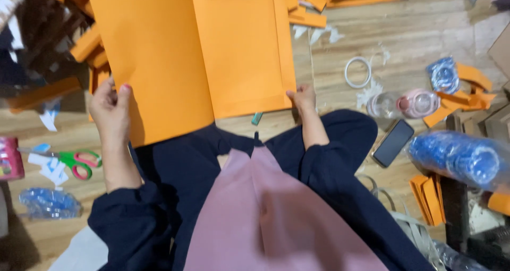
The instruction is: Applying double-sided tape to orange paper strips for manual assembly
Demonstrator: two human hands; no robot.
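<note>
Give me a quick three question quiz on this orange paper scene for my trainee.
1. True or false: the left hand holds the folded orange sheet by its lower left edge.
2. Which lies on the floor nearest the left hand? A. green and red scissors B. black phone C. white ring
3. Fill in: the right hand presses the sheet's lower right ____.

Key: 1 true; 2 A; 3 corner.
</note>
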